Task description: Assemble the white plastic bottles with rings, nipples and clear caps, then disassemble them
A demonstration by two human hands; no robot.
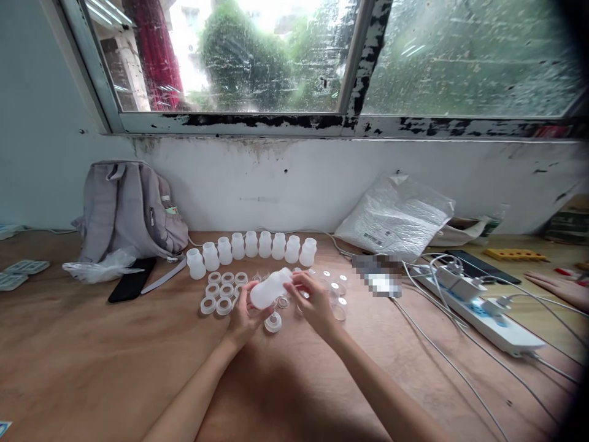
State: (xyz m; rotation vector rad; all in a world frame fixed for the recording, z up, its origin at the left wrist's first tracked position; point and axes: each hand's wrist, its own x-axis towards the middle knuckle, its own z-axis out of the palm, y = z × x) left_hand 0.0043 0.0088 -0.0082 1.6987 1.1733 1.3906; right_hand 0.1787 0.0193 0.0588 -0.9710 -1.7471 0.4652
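Observation:
A frosted white plastic bottle (270,290) lies tilted in the air, its neck up to the right. My left hand (245,316) is wrapped round its lower body. At the neck end, the fingers of my right hand (313,301) are closed against the rim; whether they also hold a small part is hidden. Just below the bottle, a white ring-shaped collar (273,323) with a raised centre sits on the table. White screw rings (224,306) stand in rows to the left. Clear domed caps (339,312) lie right of my right hand, partly covered by it.
Several matching bottles (251,244) stand in a curved row behind. A grey backpack (126,212), plastic bag (103,266) and black phone (132,280) are left. Right are a silver pouch (396,215), a power strip (488,319) with cables and another person's hand (559,287).

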